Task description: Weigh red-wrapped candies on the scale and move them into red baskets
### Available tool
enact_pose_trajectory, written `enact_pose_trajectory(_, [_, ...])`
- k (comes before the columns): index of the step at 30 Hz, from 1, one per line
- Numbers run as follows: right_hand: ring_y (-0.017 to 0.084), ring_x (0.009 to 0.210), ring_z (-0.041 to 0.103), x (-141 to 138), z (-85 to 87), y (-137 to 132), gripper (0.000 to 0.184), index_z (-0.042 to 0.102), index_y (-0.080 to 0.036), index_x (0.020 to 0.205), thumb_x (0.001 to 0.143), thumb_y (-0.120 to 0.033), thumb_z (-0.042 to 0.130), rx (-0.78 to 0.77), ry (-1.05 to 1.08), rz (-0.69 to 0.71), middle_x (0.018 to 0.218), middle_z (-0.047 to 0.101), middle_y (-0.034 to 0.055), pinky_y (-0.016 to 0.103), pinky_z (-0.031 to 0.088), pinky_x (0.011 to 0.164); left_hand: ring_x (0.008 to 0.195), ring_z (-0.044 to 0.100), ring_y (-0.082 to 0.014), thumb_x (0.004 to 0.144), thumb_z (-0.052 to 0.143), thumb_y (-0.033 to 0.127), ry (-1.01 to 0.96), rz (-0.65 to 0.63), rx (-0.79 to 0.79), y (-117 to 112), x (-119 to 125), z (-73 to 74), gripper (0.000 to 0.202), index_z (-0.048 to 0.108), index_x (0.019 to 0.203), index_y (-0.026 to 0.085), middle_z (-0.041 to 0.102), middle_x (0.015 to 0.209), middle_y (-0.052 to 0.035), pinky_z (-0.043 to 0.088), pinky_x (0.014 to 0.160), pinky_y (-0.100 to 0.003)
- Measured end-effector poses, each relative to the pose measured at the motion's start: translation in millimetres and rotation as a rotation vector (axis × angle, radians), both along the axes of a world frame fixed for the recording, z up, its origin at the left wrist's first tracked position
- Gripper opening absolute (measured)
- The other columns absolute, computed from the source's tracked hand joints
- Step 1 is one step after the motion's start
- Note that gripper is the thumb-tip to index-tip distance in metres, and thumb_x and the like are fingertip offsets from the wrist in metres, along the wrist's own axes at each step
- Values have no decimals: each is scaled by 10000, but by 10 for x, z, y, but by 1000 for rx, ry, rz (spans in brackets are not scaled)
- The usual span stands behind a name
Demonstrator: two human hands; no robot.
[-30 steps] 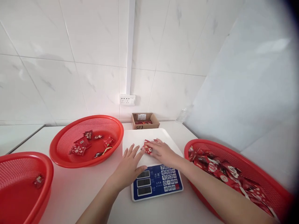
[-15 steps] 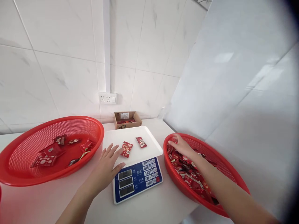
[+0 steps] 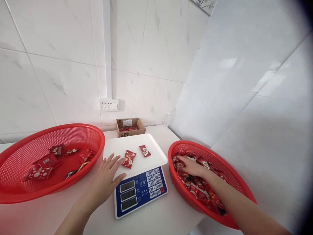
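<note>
A digital scale (image 3: 140, 191) with a white weighing pan (image 3: 146, 160) stands between two red baskets. Two red candy packets lie on the pan, a larger one (image 3: 128, 158) and a smaller one (image 3: 145, 150). My left hand (image 3: 107, 178) rests flat with fingers spread on the pan's near left corner, fingertips close to the larger packet. My right hand (image 3: 189, 166) is down in the right red basket (image 3: 234, 192), its fingers curled into the heap of red packets (image 3: 198, 189); whether it grips one is hidden.
A left red basket (image 3: 14, 195) holds several scattered packets. A small open cardboard box (image 3: 130, 126) sits at the back by the wall, under a socket strip (image 3: 109, 104). A tiled wall runs close along the right.
My right hand left the scale pan, where it set down packets, swung right over the right basket, and has now lowered into the heap. My left hand stayed put. My view turned right.
</note>
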State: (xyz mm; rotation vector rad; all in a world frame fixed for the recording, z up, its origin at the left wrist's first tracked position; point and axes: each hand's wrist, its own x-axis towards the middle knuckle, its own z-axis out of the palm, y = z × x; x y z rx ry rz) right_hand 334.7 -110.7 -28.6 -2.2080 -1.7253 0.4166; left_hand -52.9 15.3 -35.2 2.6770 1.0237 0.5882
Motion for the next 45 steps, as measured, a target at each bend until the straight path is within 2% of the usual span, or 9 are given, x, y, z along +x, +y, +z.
enact_pose_trajectory(3, [194, 860, 636, -47, -21, 20, 197, 644, -189, 894, 765, -217, 497, 16, -33, -25, 949, 687, 54, 310, 480, 780, 1364, 251, -294, 900, 409, 427, 8, -16, 0, -16, -3, -3, 462, 431, 1333, 265, 451, 1404, -44, 258, 1076, -552])
enact_pose_trajectory(8, [195, 746, 604, 32, 177, 71, 176, 599, -197, 674, 771, -177, 453, 78, -139, -124, 761, 651, 42, 309, 450, 700, 1369, 239, -294, 904, 405, 418, 17, 1, -18, -29, -29, 13, 459, 430, 1332, 254, 442, 1410, -47, 248, 1081, -552])
enact_pose_trajectory(13, [216, 762, 586, 1, 564, 182, 184, 602, -210, 712, 791, -237, 438, 210, -205, -190, 778, 629, 53, 330, 431, 718, 1362, 260, -286, 906, 418, 391, -16, 7, 13, -44, -62, 17, 443, 424, 1331, 265, 457, 1399, -50, 260, 1081, -537])
enact_pose_trajectory(18, [201, 815, 595, -481, 766, 438, 211, 648, -240, 800, 808, -265, 438, 407, -132, -85, 855, 619, 43, 320, 458, 761, 1370, 237, -287, 901, 440, 386, -19, -2, -7, -70, -72, 33, 447, 410, 1336, 285, 439, 1412, -43, 259, 1081, -538])
enact_pose_trajectory(22, [210, 891, 581, -958, 631, 675, 252, 660, -250, 875, 834, -216, 414, 483, -166, 133, 900, 614, 56, 346, 467, 807, 1376, 217, -288, 899, 450, 375, -19, 0, -31, -97, -83, 67, 449, 403, 1338, 291, 425, 1422, -46, 246, 1081, -552])
enact_pose_trajectory(26, [219, 895, 562, -1209, 459, 850, 291, 667, -227, 909, 853, -178, 386, 399, -254, 329, 920, 613, 78, 357, 473, 792, 1379, 208, -292, 894, 462, 360, -11, 5, -55, -128, -103, 117, 456, 402, 1340, 287, 414, 1429, -53, 235, 1084, -555])
enact_pose_trajectory(35, [192, 966, 586, -1319, 669, 1030, 272, 628, -222, 977, 836, -199, 396, 465, -18, 164, 1010, 613, 67, 343, 485, 841, 1381, 202, -293, 894, 461, 354, 4, -2, -79, -132, -112, 143, 472, 380, 1354, 292, 394, 1441, -54, 230, 1082, -560])
enact_pose_trajectory(39, [209, 1190, 494, -1307, 510, 1049, 388, 548, -213, 1203, 830, -230, 442, 365, 34, 179, 1301, 504, 96, 380, 436, 976, 1380, 209, -284, 886, 476, 354, -5, -13, -67, -119, -117, 110, 471, 386, 1346, 306, 401, 1436, -47, 242, 1083, -546])
enact_pose_trajectory(45, [323, 1369, 223, -1353, 213, 898, 475, 534, -208, 1275, 803, -268, 539, 29, -72, 369, 1429, 411, 94, 524, 249, 1094, 1381, 208, -284, 889, 472, 366, 21, -12, -79, -114, -117, 104, 461, 396, 1337, 291, 393, 1442, -56, 241, 1083, -542])
